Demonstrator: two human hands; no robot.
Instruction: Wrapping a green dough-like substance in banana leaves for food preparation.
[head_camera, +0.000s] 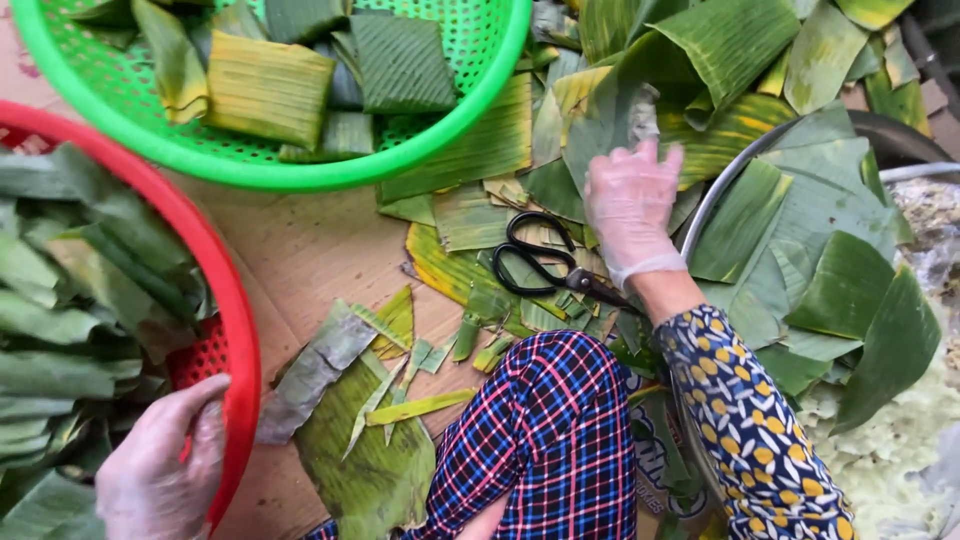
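A: Gripping first. Left hand (160, 470), thin clear glove, is closed over the rim of the red basket (225, 290), fingers curled onto the plastic edge at the lower left.

B: Right hand (632, 205)?

A: Also gloved, stretched forward, fingers spread flat on a banana leaf (600, 125) in the leaf pile (720, 60) at top centre. It presses on the leaf; whether it pinches the leaf I cannot tell. A crumpled pale bit sits at the fingertips, unclear what.

B: What is in the red basket?

A: Long green leaf strips (70, 320), stacked loosely. It sits at the left on brown cardboard (320, 250).

B: Other stuff?

A: Green basket (350, 170) at top left, holding cut rectangular leaf pieces (270, 90). Black scissors (545, 265) lie on leaf scraps just beside the right wrist, touched by neither hand. Trimmings (400, 400) are scattered on the cardboard between the hands. Metal basin (725, 180) on the right, covered with broad leaves, pale yellowish stuff showing at its lower right edge.

B: Clothing?

A: Checked blue-red trouser knee (560, 430) at bottom centre, dotted yellow-on-navy sleeve (750, 420) on the right arm.
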